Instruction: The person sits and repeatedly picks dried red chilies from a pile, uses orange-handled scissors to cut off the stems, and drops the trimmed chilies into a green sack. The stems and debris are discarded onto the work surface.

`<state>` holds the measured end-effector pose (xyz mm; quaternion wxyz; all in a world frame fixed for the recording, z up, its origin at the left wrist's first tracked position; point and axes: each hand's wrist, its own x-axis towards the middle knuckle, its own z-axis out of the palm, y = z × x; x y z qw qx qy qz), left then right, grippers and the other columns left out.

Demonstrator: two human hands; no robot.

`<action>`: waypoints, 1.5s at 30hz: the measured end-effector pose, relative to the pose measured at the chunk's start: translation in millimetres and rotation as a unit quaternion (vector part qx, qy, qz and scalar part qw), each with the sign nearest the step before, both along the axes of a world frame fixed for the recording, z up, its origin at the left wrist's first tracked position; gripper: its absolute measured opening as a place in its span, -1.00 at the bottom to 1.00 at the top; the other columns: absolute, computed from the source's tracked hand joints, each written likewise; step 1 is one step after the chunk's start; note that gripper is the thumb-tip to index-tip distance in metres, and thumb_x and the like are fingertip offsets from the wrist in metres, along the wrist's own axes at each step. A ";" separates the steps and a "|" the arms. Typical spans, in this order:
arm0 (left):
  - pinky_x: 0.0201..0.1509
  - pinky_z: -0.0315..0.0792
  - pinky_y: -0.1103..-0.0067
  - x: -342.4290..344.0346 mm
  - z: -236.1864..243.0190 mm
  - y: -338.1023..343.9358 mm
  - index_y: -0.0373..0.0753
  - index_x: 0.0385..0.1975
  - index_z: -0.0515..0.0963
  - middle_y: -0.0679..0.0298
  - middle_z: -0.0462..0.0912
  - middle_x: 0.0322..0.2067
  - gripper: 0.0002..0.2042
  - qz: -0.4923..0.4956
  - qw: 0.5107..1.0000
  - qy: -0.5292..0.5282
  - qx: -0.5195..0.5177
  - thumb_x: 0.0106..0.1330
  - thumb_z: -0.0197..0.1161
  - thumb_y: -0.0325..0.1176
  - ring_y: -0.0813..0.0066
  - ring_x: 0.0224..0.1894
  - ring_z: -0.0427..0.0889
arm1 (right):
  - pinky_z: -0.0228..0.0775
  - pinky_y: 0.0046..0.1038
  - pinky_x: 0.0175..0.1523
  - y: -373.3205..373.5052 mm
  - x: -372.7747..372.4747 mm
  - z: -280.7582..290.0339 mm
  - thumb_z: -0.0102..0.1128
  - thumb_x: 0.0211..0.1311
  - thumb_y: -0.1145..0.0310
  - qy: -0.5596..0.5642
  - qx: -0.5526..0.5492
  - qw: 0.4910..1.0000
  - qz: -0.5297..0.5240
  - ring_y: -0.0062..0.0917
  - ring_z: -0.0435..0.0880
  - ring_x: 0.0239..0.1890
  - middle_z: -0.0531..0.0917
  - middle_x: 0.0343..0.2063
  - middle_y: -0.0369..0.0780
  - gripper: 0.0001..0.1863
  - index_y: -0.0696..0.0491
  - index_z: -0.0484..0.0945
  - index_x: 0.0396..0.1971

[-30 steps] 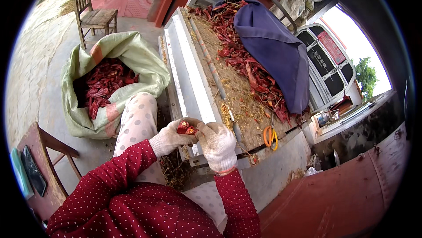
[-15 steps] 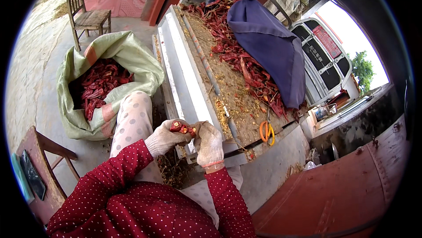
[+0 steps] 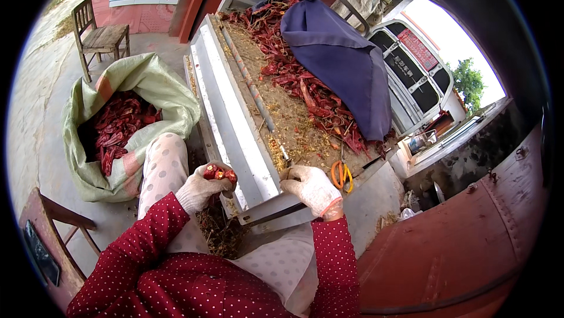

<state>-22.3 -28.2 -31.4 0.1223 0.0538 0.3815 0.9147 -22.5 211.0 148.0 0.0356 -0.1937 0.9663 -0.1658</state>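
Note:
In a pale work glove, my left hand is closed around a small bunch of dried red chillies, their cut-looking ends facing up. My gloved right hand is apart from it, at the near corner of the truck bed, with its fingers bent and thumb drawn in; whatever lies between the fingertips is too small to make out. Just beyond that hand lie scissors with orange handles. Farther back on the bed spreads a heap of dried chillies, partly under a dark blue cloth.
A pale green woven sack of red chillies stands open by my left knee. A wooden chair is behind it. At lower left a phone lies on a wooden seat. Plant scraps litter the ground between my legs.
My hands have come apart: the right moved right toward the bed's corner, the left slightly left, still holding the chillies. The whole view has shifted a little.

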 end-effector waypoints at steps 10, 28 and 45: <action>-0.25 0.69 0.34 -2.2 -5.8 -20.3 -0.33 -0.12 0.50 0.16 0.61 -0.37 -0.66 -0.010 0.998 -0.033 0.047 0.07 0.35 -0.65 0.30 -0.37 0.68 | 0.50 -0.30 0.09 45.2 -104.5 31.0 0.23 0.15 0.29 -0.080 0.129 0.984 0.091 -0.21 0.67 0.01 0.73 -0.13 -0.12 -0.74 -0.01 0.74 -0.19; -0.23 0.67 0.40 -4.4 -10.3 -18.4 -0.38 -0.14 0.50 0.15 0.64 -0.41 -0.73 -0.006 0.998 -0.040 0.040 0.14 0.29 -0.60 0.30 -0.42 0.67 | 0.50 -0.41 0.07 83.4 -165.2 9.3 0.21 0.22 0.45 0.300 -0.098 0.939 -0.134 -0.34 0.71 -0.10 0.74 -0.13 -0.08 -0.70 0.13 0.68 -0.05; -0.03 0.66 0.43 5.3 67.7 -5.2 -0.39 -0.09 0.52 0.05 0.70 -0.16 -0.66 -0.120 0.992 0.030 -0.030 0.10 0.36 -0.61 0.26 -0.17 0.74 | 0.57 -0.40 -0.09 -26.0 6.7 -0.4 0.13 -0.01 0.75 0.091 -0.231 0.947 0.204 -0.34 0.73 -0.24 0.68 -0.27 -0.14 -0.70 0.18 0.64 -0.24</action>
